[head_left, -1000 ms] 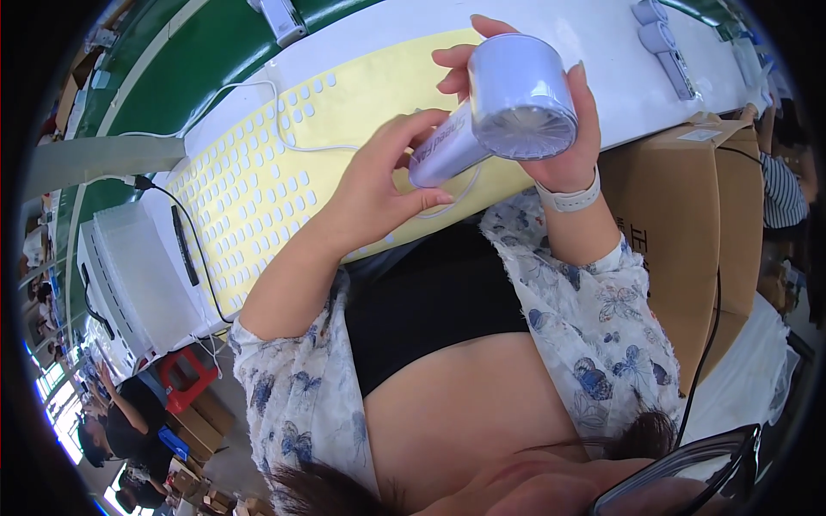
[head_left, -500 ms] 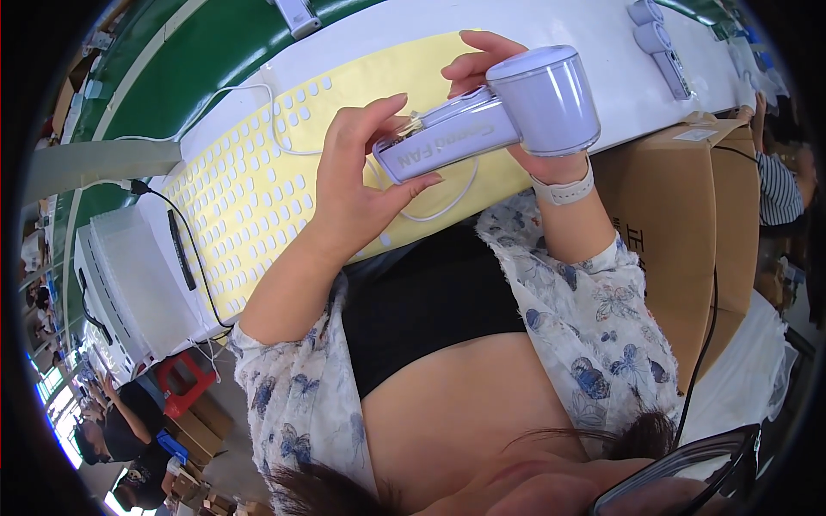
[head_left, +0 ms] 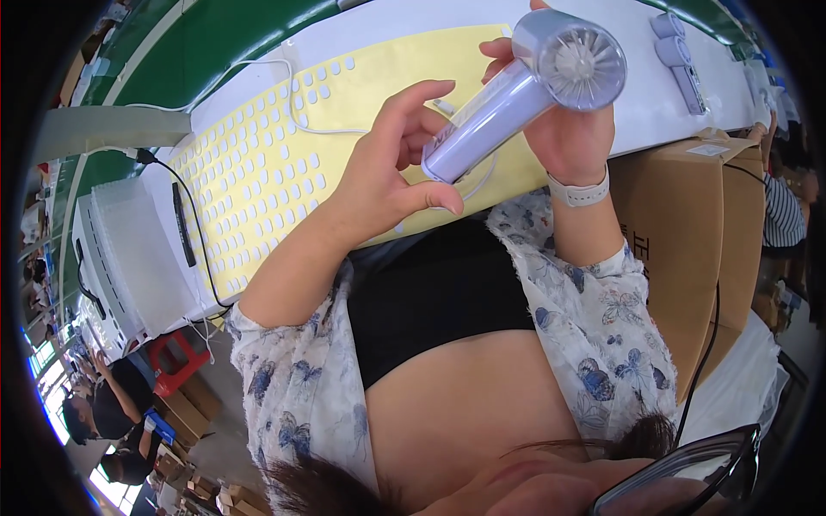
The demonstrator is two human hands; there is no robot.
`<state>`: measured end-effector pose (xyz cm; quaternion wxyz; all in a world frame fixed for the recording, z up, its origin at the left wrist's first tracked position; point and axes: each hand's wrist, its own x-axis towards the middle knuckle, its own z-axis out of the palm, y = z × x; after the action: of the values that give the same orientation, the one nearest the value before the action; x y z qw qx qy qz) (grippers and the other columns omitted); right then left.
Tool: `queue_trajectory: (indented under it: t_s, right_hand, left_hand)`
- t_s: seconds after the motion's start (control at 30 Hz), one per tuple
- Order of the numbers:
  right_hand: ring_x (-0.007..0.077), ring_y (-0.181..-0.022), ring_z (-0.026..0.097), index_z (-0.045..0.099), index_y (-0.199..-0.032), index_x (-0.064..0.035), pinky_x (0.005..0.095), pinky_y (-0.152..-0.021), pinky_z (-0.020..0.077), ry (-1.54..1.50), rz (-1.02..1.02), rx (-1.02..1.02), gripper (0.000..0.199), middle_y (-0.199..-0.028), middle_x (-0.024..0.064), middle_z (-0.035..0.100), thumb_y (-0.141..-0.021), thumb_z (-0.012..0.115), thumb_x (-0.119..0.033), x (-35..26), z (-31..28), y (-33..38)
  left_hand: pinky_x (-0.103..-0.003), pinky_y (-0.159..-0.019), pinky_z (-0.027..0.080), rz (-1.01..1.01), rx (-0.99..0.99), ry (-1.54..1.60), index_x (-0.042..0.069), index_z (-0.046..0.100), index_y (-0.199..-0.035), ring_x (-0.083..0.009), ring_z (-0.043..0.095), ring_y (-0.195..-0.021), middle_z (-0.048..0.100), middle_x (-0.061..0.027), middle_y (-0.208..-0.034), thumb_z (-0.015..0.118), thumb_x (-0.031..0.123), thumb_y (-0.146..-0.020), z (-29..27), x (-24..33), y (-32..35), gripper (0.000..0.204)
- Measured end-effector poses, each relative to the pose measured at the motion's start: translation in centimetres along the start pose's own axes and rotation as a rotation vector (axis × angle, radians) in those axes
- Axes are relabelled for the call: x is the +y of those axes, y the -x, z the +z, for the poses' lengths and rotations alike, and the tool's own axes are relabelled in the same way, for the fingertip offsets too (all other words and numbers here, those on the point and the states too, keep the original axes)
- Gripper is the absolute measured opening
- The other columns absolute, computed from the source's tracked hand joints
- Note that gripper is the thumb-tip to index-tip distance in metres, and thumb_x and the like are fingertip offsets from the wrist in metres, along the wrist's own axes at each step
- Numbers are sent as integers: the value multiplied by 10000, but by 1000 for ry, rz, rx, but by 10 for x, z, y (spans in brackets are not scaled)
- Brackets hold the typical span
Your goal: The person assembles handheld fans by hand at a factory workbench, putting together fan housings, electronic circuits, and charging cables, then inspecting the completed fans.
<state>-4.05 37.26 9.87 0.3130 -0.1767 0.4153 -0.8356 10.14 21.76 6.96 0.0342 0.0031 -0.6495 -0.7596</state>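
Observation:
A lavender handheld fan (head_left: 495, 119) is held slantwise above the yellow sheet, its round ribbed end turned up toward me. At the lower end of the handle, my left hand (head_left: 391, 159) has its thumb below and curled fingers behind, with the index finger raised. My right hand (head_left: 572, 142) grips the fan's head from behind, its fingertips showing at the far side and a white watch strap on the wrist. The fan hides part of the right hand. Behind the handle, a white cable (head_left: 323, 129) runs over the sheet.
The yellow sheet (head_left: 370, 73) carries rows of small white oval pads on the white table. Other lavender fan parts (head_left: 684, 73) lie at the far right. An open cardboard box (head_left: 675, 215) stands to my right. A white box-shaped device (head_left: 112, 284) sits at left. Other people work nearby.
The fan has been turned so its ribbed round end faces me, and its handle now slopes more steeply. Both hands have shifted a little to the right with it.

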Motion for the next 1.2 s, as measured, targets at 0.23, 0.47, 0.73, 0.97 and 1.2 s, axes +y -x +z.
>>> queue_trajectory:
  t_s: [0.23, 0.47, 0.73, 0.97, 1.2]
  right_hand:
    - [244, -1116, 556, 363, -1396, -25, 392, -926, 469, 43, -63, -184, 674, -1245, 161, 557, -971, 318, -547, 20, -31, 2]
    - [233, -1188, 511, 387, -1382, -42, 408, -958, 442, 58, -94, 112, 709, -1316, 87, 521, -962, 280, -603, 28, -31, 2]
    - [184, -1069, 568, 424, -1345, -47, 345, -890, 468, 145, -103, -7, 777, -1207, 60, 584, -906, 328, -681, 32, -59, 1]
    - [155, -987, 587, 472, -1287, -61, 302, -802, 482, 233, -133, 1, 647, -1105, 53, 619, -961, 297, -592, 29, -45, 2]
    - [128, -934, 594, 488, -1249, -73, 271, -722, 488, 206, -128, -88, 527, -1087, 36, 618, -1010, 275, -492, 28, -54, 1]
  left_hand:
    - [-337, -818, 532, -78, -168, -77, 78, 226, -1439, -242, 659, -933, 639, -124, -997, 814, 454, -520, 0, 3, -1, 1154]
    - [-369, -836, 539, -101, -234, -155, 61, 154, -1466, -288, 666, -989, 664, -163, -1040, 780, 494, -522, 0, 1, -1, 1212]
    - [-386, -937, 479, -120, -259, 193, 52, 170, -1476, -281, 606, -1091, 605, -164, -1176, 765, 463, -681, 4, -10, 0, 1075]
    - [-399, -967, 468, -142, -238, 229, 12, 218, -1467, -284, 604, -1103, 582, -176, -1219, 763, 432, -752, 1, -13, -2, 991]
    - [-394, -972, 463, -212, -302, 258, -2, 196, -1466, -279, 607, -1100, 573, -194, -1233, 742, 398, -784, 2, -7, -4, 961]
